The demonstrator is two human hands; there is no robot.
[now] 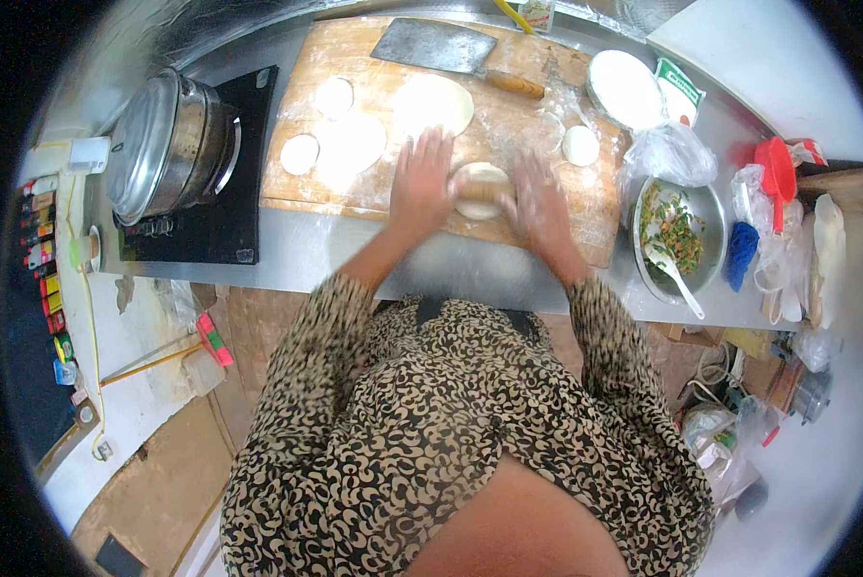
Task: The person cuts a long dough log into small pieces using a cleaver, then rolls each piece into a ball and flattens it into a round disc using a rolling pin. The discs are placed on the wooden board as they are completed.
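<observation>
On a floured wooden board, a small round of dough lies under a wooden rolling pin. My left hand rests over the pin's left end, fingers stretched forward. Over its right end is my right hand, palm down and blurred. Both palms hold the pin against the dough; its ends are hidden beneath them. Larger flat rounds of dough and smaller thick pieces lie to the left. Another small piece sits right of my hands.
A cleaver lies across the board's back. Left stands a lidded steel pot on a black cooktop. Right are a steel bowl of chopped filling with a white spoon, a plastic bag and a white round container.
</observation>
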